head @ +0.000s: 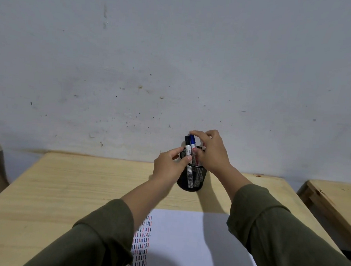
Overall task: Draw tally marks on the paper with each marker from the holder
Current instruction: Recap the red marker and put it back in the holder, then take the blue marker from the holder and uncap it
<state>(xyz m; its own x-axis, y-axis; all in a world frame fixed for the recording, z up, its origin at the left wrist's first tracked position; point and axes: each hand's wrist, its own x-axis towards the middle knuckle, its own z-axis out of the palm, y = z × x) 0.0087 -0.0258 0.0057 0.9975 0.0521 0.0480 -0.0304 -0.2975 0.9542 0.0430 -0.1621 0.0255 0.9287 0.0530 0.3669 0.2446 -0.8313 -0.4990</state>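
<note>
Grey plaster wall (pixel 174 61), scuffed and speckled, fills the upper part of the view. Below it a pale wooden table (pixel 76 188) stretches toward the viewer, with the edge of another wooden table (pixel 334 194) off to the right. White paper (pixel 185 241) lies on the near part of the table, partly covered by both olive sleeves; down its left side runs a column of short tally marks (pixel 142 243) in black, blue and red.

At the far edge of the table, close to the wall, stands a black mesh holder (pixel 190 184). Markers stand upright in it: a black-capped marker (pixel 187 147) and, touching it on the right, a blue-capped marker (pixel 193 142), with a red marker partly hidden behind the fingers.

The left hand (pixel 168 169) is at the holder's left side, thumb on the rim and forefinger against the black marker's white barrel, the fingers closed on them. The right hand (pixel 210 151) arches over the holder from the right, its fingertips pinched on the cap of the blue marker.
</note>
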